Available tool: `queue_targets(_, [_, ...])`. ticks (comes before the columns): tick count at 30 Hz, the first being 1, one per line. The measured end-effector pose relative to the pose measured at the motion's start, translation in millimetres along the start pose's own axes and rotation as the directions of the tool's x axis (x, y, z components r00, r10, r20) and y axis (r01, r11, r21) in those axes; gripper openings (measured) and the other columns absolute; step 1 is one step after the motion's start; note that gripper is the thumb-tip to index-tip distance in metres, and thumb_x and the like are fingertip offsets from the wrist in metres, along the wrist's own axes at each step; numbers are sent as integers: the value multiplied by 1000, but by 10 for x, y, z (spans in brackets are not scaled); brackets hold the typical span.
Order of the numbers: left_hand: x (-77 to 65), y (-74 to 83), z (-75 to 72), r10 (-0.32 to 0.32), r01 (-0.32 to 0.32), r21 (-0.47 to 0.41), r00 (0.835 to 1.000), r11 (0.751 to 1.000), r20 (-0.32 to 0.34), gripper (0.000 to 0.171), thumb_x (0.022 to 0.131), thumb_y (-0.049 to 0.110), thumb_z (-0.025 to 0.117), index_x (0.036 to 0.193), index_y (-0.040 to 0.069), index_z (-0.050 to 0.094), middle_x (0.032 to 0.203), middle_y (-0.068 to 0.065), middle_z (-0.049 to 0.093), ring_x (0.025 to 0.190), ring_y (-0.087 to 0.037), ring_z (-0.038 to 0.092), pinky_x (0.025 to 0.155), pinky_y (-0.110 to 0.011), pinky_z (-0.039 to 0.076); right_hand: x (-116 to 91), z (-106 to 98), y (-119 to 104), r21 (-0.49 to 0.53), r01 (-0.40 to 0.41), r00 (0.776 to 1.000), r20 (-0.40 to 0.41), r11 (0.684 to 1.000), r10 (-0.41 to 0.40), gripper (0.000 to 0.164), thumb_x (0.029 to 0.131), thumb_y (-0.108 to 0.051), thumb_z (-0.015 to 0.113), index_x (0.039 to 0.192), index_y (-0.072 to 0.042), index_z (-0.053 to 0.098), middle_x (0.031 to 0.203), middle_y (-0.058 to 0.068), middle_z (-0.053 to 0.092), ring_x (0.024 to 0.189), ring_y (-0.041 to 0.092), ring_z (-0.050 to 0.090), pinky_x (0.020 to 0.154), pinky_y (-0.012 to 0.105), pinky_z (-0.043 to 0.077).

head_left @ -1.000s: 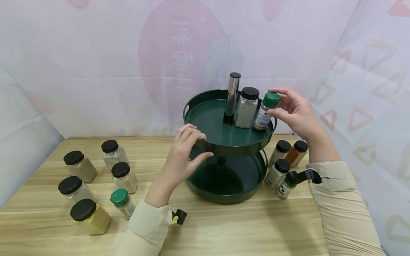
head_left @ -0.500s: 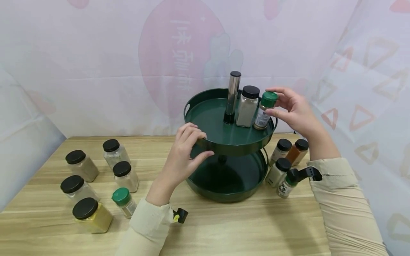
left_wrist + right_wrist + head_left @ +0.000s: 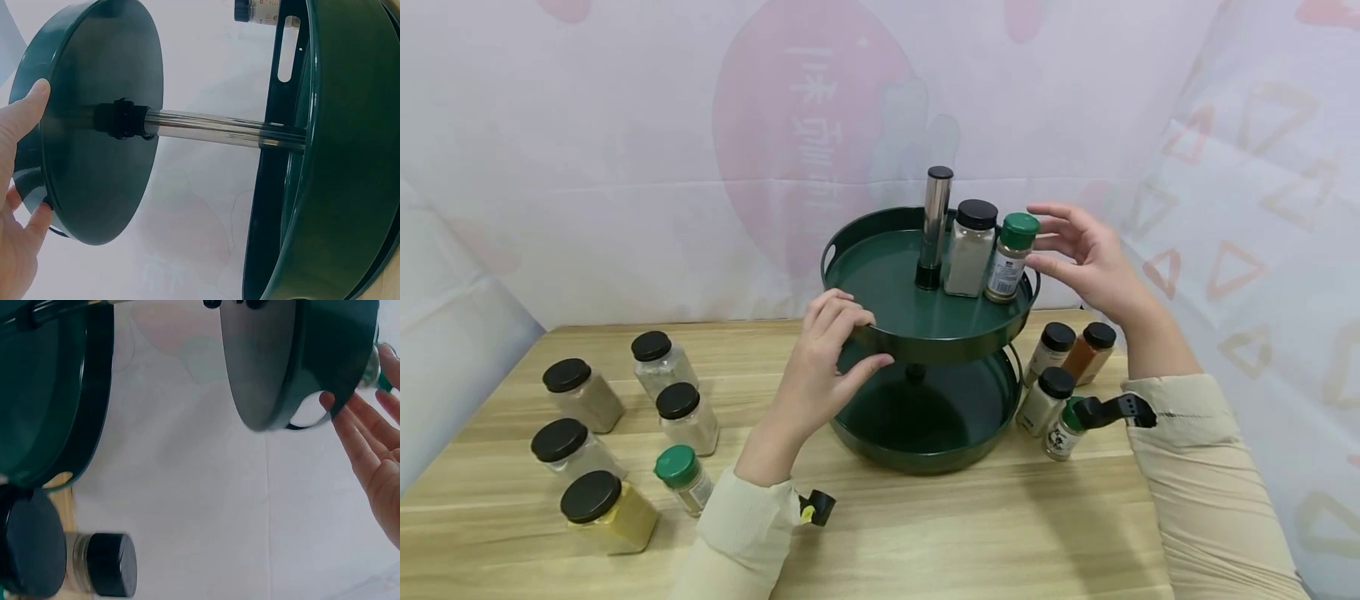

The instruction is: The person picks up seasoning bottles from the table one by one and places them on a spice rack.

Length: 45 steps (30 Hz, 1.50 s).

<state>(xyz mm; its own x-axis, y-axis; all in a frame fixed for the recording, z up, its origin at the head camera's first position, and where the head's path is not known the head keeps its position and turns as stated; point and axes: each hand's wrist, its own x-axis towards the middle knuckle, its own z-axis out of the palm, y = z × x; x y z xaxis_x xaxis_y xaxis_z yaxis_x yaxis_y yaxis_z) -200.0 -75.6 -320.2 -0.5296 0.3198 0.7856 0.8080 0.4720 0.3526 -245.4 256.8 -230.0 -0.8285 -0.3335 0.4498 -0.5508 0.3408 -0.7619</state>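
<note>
A dark green two-tier tray (image 3: pixel 936 346) stands on the table, a steel post (image 3: pixel 935 225) rising through its upper tier. My left hand (image 3: pixel 823 367) grips the upper tier's front rim, fingers over the edge and thumb below; in the left wrist view its thumb (image 3: pixel 34 103) lies against the outer wall. On the upper tier, a black-lidded jar (image 3: pixel 967 260) of pale powder stands upright beside the post. To its right is a green-capped spice jar (image 3: pixel 1004 273). My right hand (image 3: pixel 1097 262) is just right of that jar, fingers spread and thumb tip close to it.
Several black-lidded jars (image 3: pixel 583 396), one with yellow powder (image 3: pixel 625 521), and a green-capped jar (image 3: pixel 688 483) stand on the left of the table (image 3: pixel 910 542). Several more spice jars (image 3: pixel 1045 404) cluster right of the lower tier (image 3: pixel 925 458). A patterned cloth (image 3: pixel 640 167) hangs behind.
My right hand has let go of the green-capped spice jar, which has gone from tilted to upright beside the black-lidded jar. My left hand keeps its grip on the rim.
</note>
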Motion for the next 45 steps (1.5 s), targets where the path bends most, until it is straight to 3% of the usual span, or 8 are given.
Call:
queue_targets(7, [-14,7,-16,1,-1,3,1000,1000,-2,39,73,23,78,103,10,57,109,-4,56,121,-22,36,104,-36,34,-209,-144,113,48,8,1000,-31,999,-7,49,90,0,56,136,-10,42,123,9,57,110,12,58,87,13,47])
queue_targets(11, [-15,5,-20,-2,2,3,1000,1000,-2,39,73,23,78,103,10,57,109,-4,56,121,-22,36,103,-37,34,-350,-265,241,52,0,998,-69,999,4,48,90,1,56,135,-8,43,122,6,59,111,10,58,86,12,47])
queue_targets(20, [0,-4,-22,0,0,13,1000,1000,4,40,73,23,78,103,10,57,109,-4,56,121,-22,36,104,-36,34,-721,-509,635,-38,-131,979,-161,991,124,48,90,-3,57,135,-9,43,123,0,58,110,3,56,86,6,43])
queue_targets(25, [-10,0,-17,-9,8,10,1000,1000,6,40,73,23,78,103,10,57,110,-4,56,122,-22,35,104,-36,34,-957,-602,896,-21,-200,968,-157,980,194,51,91,-5,56,139,-10,39,126,-8,55,112,-1,53,84,5,43])
queue_targets(29, [-3,4,-21,0,0,2,1000,1000,-7,40,72,22,79,103,10,57,109,-4,56,122,-22,35,104,-36,35,-1090,-618,1126,42,-230,967,-102,972,233,55,92,-4,54,143,-12,33,130,-13,50,114,-4,50,84,6,44])
queue_targets(34, [11,9,-30,12,-12,1,1000,1000,-15,40,72,22,79,103,9,57,108,-4,56,121,-23,36,104,-37,34,-1192,-571,1386,205,-236,966,-54,950,252,61,91,3,52,145,-13,27,130,-15,46,114,-3,49,83,9,46])
queue_targets(39, [-6,12,-36,5,-5,1,1000,1000,-10,40,72,22,79,102,9,57,108,-4,56,121,-22,36,104,-36,34,-1254,-509,1582,292,-270,955,-44,918,294,66,91,5,51,147,-18,24,138,-7,41,114,-4,48,82,10,47])
queue_targets(45, [-3,12,-28,8,-8,-2,1000,1000,-10,40,72,22,79,103,9,57,108,-4,56,121,-22,36,104,-36,34,-1271,-470,1716,205,-335,937,-27,920,348,75,90,0,55,148,-26,17,152,19,17,114,-1,43,83,9,45])
